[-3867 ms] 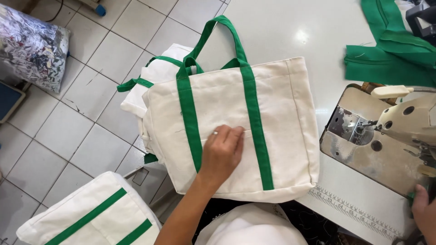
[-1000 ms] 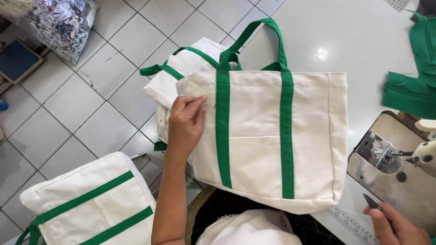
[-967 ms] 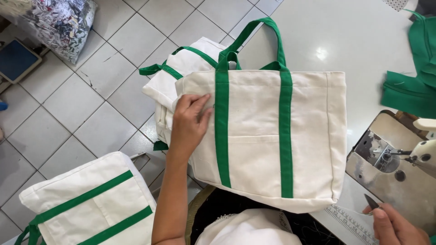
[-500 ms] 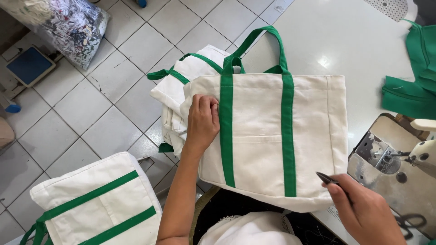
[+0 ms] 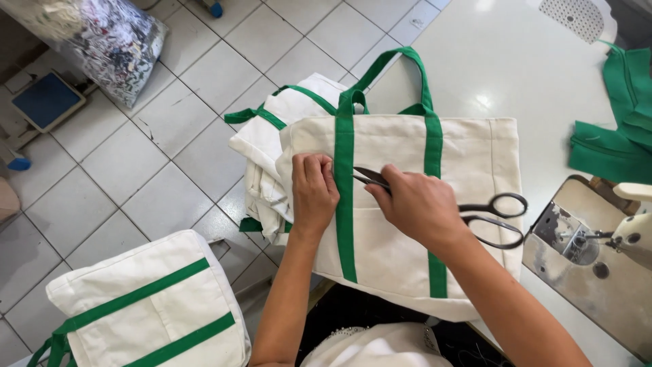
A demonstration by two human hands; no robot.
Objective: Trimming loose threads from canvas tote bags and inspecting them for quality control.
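Scissors are gripped by right hand, blades nearly closed, tips aimed at the green strap. Strap is pinned by left hand fingers, pressed flat, nothing grasped. Strap's long axis runs up the tote bag, crosswise to the blades.

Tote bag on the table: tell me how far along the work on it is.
Done: the tote bag looks fully sewn, green straps and handles attached, and similar bags lie in a stack beside it. In hand: the left hand presses the cloth by the left strap while the right hand brings scissors point-first to that strap. Left: no cut or trimmed thread shows yet.
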